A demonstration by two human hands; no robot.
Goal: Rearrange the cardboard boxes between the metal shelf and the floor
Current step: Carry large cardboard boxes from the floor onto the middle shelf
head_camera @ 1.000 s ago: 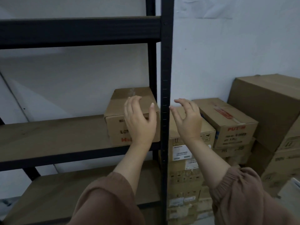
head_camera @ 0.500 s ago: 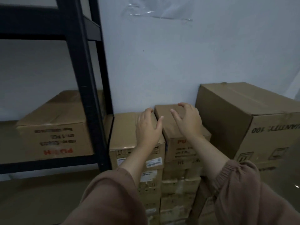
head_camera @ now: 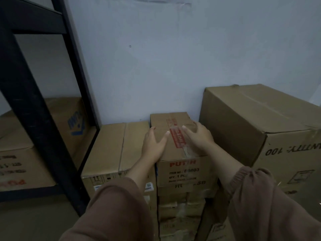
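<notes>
A small cardboard box [head_camera: 175, 122] with a red label and red "PUTIH" print tops a stack by the white wall. My left hand [head_camera: 153, 145] lies on its left top edge, fingers spread. On the right part of the top rests my right hand [head_camera: 199, 136], fingers over the far right edge. Neither hand grips the box. The black metal shelf [head_camera: 33, 119] stands at the left with a cardboard box [head_camera: 20, 164] on its board.
A wider box [head_camera: 114, 146] tops the neighbouring stack, between the shelf post and the small box. A large carton [head_camera: 260, 129] marked "100" stands close on the right. More boxes are stacked below the hands.
The view swung right, from the shelf to the floor stacks. Both hands left the shelf box area and came down onto the small top box.
</notes>
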